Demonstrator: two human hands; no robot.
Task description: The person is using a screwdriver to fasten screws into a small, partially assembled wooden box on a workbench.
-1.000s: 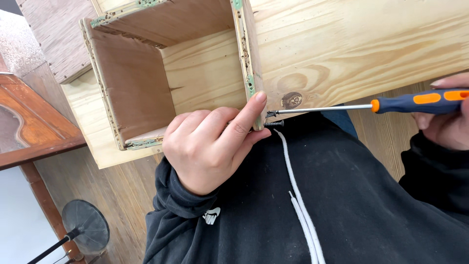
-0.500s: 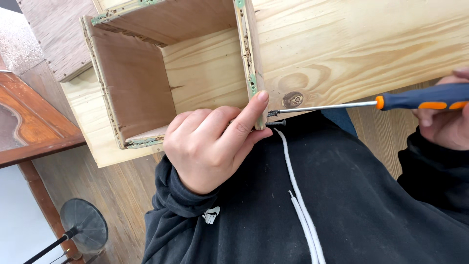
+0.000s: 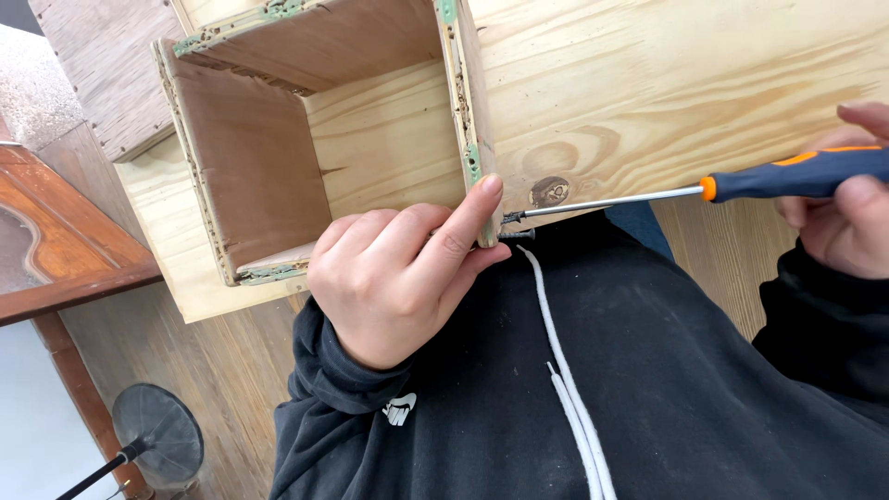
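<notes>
An open plywood box (image 3: 370, 139) lies on its side against a pale pine panel (image 3: 667, 83), resting on my lap. My left hand (image 3: 398, 278) sits at the box's near corner, its index finger laid along the edge strip. Its fingertips pinch a short black screw (image 3: 519, 235) that points out to the right. My right hand (image 3: 847, 213) grips the blue and orange handle of a screwdriver (image 3: 787, 176). The steel shaft runs left, and its tip meets the box corner just above the screw.
A dark knot (image 3: 549, 192) marks the pine panel near the screwdriver tip. My black hoodie with white drawstrings (image 3: 565, 370) fills the lower frame. A dark wooden table (image 3: 56, 268) stands at the left, with a round black stand base (image 3: 157, 433) on the wood floor below.
The screwdriver handle has lifted slightly, while its tip stays at the box corner. My left hand has kept its place on the edge.
</notes>
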